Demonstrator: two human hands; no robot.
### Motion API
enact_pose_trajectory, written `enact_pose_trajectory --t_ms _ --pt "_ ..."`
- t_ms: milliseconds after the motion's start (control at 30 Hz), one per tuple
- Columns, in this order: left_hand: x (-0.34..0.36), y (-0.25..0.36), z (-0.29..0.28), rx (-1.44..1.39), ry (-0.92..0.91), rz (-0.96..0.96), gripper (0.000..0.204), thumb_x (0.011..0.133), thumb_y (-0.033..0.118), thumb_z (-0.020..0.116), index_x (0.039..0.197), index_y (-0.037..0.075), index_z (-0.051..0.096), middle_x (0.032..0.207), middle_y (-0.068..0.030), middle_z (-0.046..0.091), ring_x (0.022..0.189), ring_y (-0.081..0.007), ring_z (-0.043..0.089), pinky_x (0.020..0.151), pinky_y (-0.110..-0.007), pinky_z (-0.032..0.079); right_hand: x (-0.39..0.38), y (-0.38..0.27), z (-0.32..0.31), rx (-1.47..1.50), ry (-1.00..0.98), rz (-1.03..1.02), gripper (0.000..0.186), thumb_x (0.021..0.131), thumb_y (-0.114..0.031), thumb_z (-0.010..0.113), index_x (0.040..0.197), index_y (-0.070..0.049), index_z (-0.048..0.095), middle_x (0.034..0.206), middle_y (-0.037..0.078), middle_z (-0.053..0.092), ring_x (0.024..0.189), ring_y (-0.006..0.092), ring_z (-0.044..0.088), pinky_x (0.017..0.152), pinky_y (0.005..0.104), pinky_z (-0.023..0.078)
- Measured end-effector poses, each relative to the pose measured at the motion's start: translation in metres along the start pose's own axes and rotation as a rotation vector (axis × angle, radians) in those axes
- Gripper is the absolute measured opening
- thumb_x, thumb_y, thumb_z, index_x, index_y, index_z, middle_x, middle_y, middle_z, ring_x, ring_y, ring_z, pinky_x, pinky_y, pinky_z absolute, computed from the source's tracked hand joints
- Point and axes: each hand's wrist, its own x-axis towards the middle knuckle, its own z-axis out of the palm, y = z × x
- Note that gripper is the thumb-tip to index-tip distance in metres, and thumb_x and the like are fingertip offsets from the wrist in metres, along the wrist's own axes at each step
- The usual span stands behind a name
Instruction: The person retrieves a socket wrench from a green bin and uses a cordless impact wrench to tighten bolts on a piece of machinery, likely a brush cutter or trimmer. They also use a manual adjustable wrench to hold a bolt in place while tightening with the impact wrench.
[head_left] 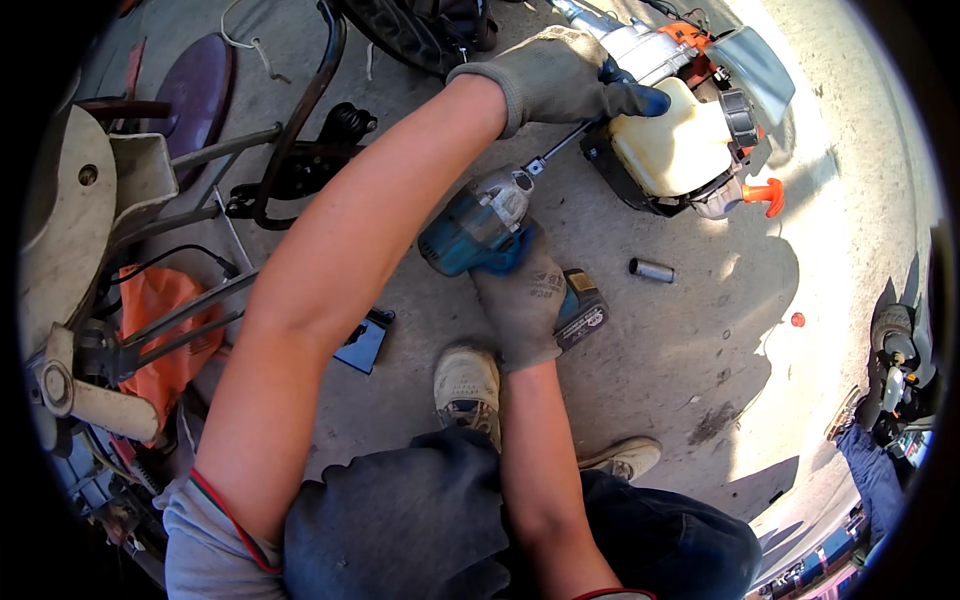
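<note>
My right hand point(522, 300), in a grey work glove, is wrapped round the grip of a blue cordless impact driver point(490, 210). Its long thin bit point(567, 140) reaches up and right to the side of a small petrol engine point(640, 50), where the bit's tip is hidden. On that engine is a whitish fuel tank point(675, 140) with a black cap. My left hand point(570, 80), also gloved, grips the engine beside the tank, the blue-tipped thumb lying on the tank's top edge; the other fingers are mostly hidden. A red pull-start handle point(765, 197) sticks out at the engine's right.
A metal socket-like tube point(653, 270) lies on the concrete floor point(700, 330), with a small red cap point(797, 320) farther right. Metal frames, a purple disc point(195, 105) and an orange bag point(165, 320) crowd the left. A small blue-black box point(365, 342) lies near my shoe point(467, 385).
</note>
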Motion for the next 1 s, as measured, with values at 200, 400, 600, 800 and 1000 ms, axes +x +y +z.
enact_pose_trajectory --t_ms 200,400,600,800,1000 --pt "0.002 0.006 0.0 -0.007 -0.1 -0.042 0.086 0.076 0.082 0.052 0.114 0.007 0.069 0.104 -0.0182 0.07 0.098 -0.0301 0.069 0.084 -0.038 0.056 0.0 -0.006 -0.007 -0.018 -0.007 0.029 0.063 0.069 -0.023 0.077 0.124 -0.004 0.053 0.099 0.019 0.069 0.091 0.0348 0.069 0.079 0.0421 0.054" --pt "0.003 -0.003 0.008 0.013 0.03 0.042 0.085 0.077 0.081 0.052 0.114 0.007 0.069 0.102 -0.0179 0.071 0.093 -0.0305 0.07 0.08 -0.037 0.056 -0.005 -0.003 -0.012 -0.02 0.022 -0.029 0.058 0.07 -0.024 0.077 0.12 -0.005 0.056 0.094 0.017 0.07 0.086 0.0331 0.07 0.077 0.041 0.055" --pt "-0.003 0.012 -0.002 -0.032 -0.066 -0.013 0.088 0.074 0.084 0.051 0.102 0.003 0.072 0.091 -0.0203 0.071 0.087 -0.0297 0.07 0.076 -0.038 0.056 -0.007 0.003 -0.012 -0.087 0.026 -0.013 0.058 0.07 -0.026 0.078 0.119 -0.006 0.057 0.096 0.019 0.07 0.088 0.0343 0.069 0.077 0.0416 0.054" --pt "-0.008 0.014 -0.007 -0.019 -0.117 -0.072 0.096 0.072 0.089 0.045 0.096 0.001 0.072 0.083 -0.022 0.069 0.084 -0.0298 0.071 0.074 -0.038 0.056 -0.013 0.007 -0.014 -0.118 0.037 -0.046 0.059 0.069 -0.025 0.079 0.12 -0.006 0.056 0.097 0.019 0.069 0.088 0.0345 0.069 0.077 0.0423 0.054" --pt "-0.012 0.006 -0.003 -0.223 -0.033 -0.018 0.068 0.085 0.067 0.055 0.097 0.002 0.07 0.085 -0.0138 0.07 0.08 -0.0214 0.069 0.07 -0.031 0.056 -0.013 0.012 -0.016 -0.161 0.048 -0.054 0.061 0.068 -0.022 0.077 0.122 -0.007 0.054 0.1 0.019 0.069 0.09 0.0352 0.069 0.077 0.0427 0.054"
